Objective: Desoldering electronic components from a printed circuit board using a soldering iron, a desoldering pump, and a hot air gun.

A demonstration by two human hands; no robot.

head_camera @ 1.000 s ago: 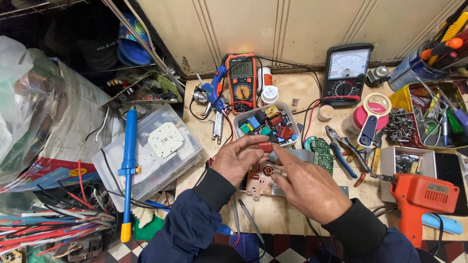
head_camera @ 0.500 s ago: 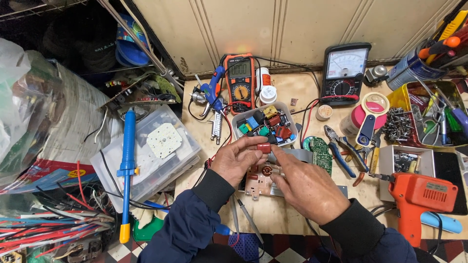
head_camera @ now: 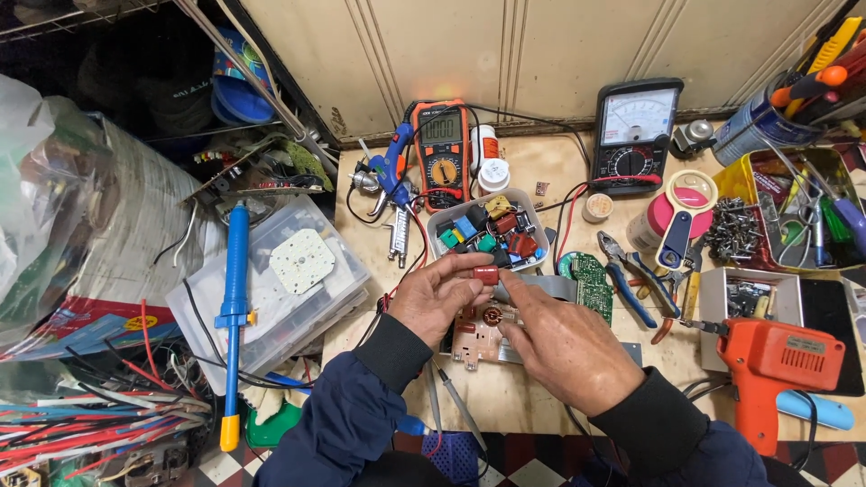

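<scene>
My left hand (head_camera: pixel 437 296) pinches a small red box-shaped component (head_camera: pixel 486 274) between thumb and fingers, just above a pale circuit board (head_camera: pixel 475 335) lying on the wooden bench. My right hand (head_camera: pixel 566 346) rests on the same board, its fingertips beside a small copper-wound coil (head_camera: pixel 492 317) on the board. A grey flat piece (head_camera: pixel 541 287) lies under the right fingers. Behind the hands stands a white tray of coloured components (head_camera: pixel 487 232).
An orange digital multimeter (head_camera: pixel 442 151), a blue glue gun (head_camera: pixel 393 171) and an analogue meter (head_camera: pixel 634 132) stand at the back. Blue-handled pliers (head_camera: pixel 630 278), a green round board (head_camera: pixel 588 278), an orange drill (head_camera: pixel 774 362), a clear plastic box (head_camera: pixel 271 289) and a blue desoldering pump (head_camera: pixel 234 307) surround the work spot.
The hands have stayed over the board. The left fingers have shifted slightly on the red component; nothing else has visibly moved.
</scene>
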